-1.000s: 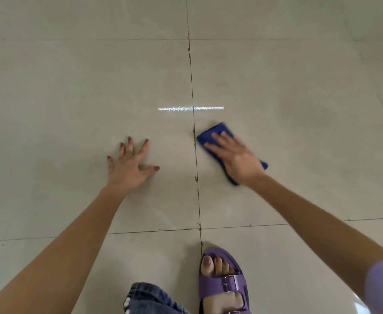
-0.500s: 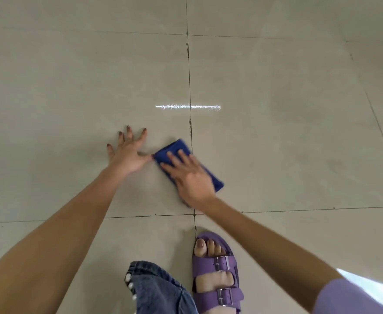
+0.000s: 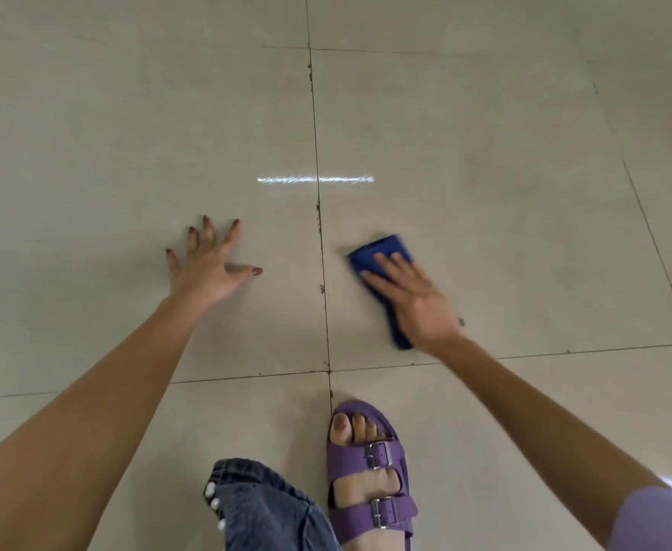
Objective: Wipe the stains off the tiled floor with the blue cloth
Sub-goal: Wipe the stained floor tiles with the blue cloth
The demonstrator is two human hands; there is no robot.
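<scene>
While my right hand (image 3: 413,302) lies flat with its fingers stretched out on the blue cloth (image 3: 382,252), pressing it to the tiled floor (image 3: 505,200), no brand, label or writing shows anywhere on the cloth or the tiles. The cloth is a deep blue, folded into a narrow strip, soft-edged and a little blurred. Its long axis runs diagonally, from the far end pointing up and slightly left beyond my fingertips to the near end poking out below my wrist on the right. It sits on the tile to the right of the dark, speckled grout line (image 3: 320,232), just beside it but not touching. My left hand (image 3: 207,268) is planted palm down on the tile left of that line, fingers and thumb spread wide, holding nothing, well apart from the cloth. A bright streak of reflected light (image 3: 314,179) crosses the grout line farther out. Nearer me are my purple sandal (image 3: 370,511) and a denim trouser leg (image 3: 262,511).
</scene>
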